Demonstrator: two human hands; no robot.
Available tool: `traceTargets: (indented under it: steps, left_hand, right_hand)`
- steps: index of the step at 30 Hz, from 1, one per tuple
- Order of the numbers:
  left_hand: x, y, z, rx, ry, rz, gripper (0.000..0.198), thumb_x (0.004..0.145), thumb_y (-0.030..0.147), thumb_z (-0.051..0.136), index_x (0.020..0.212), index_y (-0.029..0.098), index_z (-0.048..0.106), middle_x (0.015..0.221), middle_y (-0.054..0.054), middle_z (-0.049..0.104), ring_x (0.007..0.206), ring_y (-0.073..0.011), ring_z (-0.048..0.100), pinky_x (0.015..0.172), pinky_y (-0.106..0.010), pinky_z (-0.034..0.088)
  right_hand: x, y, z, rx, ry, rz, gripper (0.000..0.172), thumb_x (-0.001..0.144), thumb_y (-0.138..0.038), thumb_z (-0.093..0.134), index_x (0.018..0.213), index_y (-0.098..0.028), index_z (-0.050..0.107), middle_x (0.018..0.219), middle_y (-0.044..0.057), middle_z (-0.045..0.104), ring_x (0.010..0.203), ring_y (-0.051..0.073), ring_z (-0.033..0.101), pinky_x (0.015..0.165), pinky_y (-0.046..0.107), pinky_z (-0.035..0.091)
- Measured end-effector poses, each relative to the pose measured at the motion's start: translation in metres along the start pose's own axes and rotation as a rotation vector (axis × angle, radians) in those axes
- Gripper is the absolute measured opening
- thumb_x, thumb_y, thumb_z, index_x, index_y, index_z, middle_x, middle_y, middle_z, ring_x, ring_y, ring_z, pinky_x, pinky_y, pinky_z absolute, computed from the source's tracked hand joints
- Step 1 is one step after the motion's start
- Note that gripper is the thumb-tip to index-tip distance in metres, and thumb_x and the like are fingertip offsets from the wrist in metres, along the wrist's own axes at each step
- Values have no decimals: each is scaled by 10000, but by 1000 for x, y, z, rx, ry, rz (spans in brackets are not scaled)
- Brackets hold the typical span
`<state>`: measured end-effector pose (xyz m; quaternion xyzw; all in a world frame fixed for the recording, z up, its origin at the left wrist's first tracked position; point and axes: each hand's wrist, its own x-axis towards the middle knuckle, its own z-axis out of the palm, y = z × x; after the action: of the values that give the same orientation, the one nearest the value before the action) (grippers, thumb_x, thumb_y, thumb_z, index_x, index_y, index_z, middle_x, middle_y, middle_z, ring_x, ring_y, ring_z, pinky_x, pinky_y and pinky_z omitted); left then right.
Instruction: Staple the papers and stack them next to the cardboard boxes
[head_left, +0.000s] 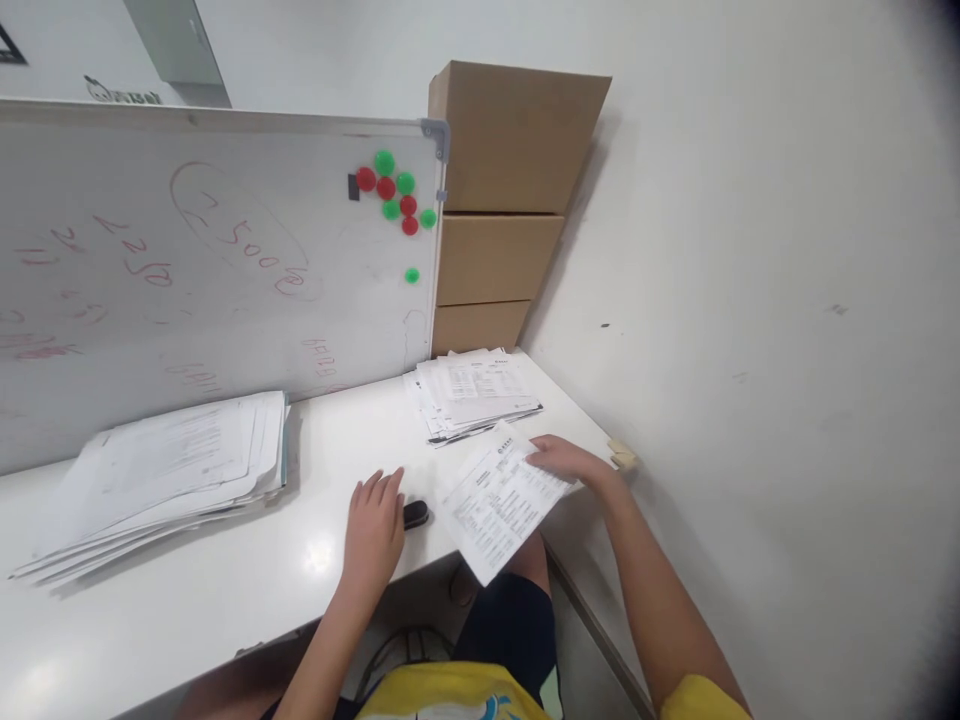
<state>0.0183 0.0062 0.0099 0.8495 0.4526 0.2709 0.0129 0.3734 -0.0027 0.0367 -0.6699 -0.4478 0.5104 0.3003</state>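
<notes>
My right hand (561,458) grips a printed paper sheet (499,505) by its upper right edge, thumb on top. The sheet is tilted, and its lower corner hangs past the table's front edge above my lap. My left hand (375,522) is over the white table (341,445) with its fingers stretched out and nothing visible in it. Right beside it lies a small black object, perhaps a stapler (416,514), partly hidden by the hand; I cannot tell whether they touch. Just beyond the held sheet sits a stack of printed papers (480,392).
A larger, thicker paper stack (180,450) lies on the table's left. Behind stands a whiteboard (247,240) with red writing and several round magnets (385,187). Stacked cardboard boxes (499,255) rise at its right end. A white wall (750,300) borders the right side.
</notes>
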Motion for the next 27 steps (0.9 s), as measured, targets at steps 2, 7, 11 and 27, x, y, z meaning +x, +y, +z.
traceTargets:
  steps: [2,7,11,27]
  left_hand:
    - [-30,-24,-17,-1,105,-6,320,932,189,385,1208,180,546,1123,-93,659,1145,-265,551,1012,-475,395]
    - [-104,-92,-45,157,277,-116,246,920,221,413,1090,179,585,1005,-99,669,1039,-274,587,887,-444,468]
    - [-124,-106,-46,298,191,-89,275,930,250,402,1124,159,574,1044,-116,658,993,-260,595,839,-409,491]
    - [-8,-195,-125,516,-89,-481,661,845,487,479,1342,57,408,1337,-237,485,1225,-378,448,939,-445,395]
  right_hand:
    - [10,-11,-20,-32,105,-49,156,612,-227,656,728,-141,716,703,43,739,645,222,668,561,267,493]
    - [72,-41,-50,-84,431,-206,287,771,-285,519,946,-137,693,808,85,740,773,239,688,667,301,531]
    - [125,-55,-54,-214,486,-224,295,765,-234,492,969,-132,679,934,128,728,928,281,652,815,371,501]
    - [54,-52,-27,-872,925,-985,632,912,-321,453,1473,-155,214,1471,212,279,1361,345,306,1032,558,359]
